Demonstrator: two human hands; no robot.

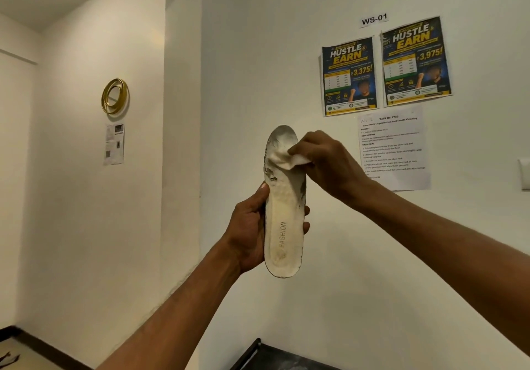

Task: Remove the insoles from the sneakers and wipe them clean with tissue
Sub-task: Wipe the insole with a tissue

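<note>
Up close to a plain cream wall [258,54], dark floor trim [43,341] low on the left. Pinned up there: gold ring ornament [115,96], two posters [348,76], a task sheet [401,151] with its lower corner behind the right wrist. Gripping the insole [284,212] upright in mid-air with the left hand [249,232], around the heel half. Pinching a wadded tissue [282,157] onto the grubby toe end with the right hand [324,163].
</note>
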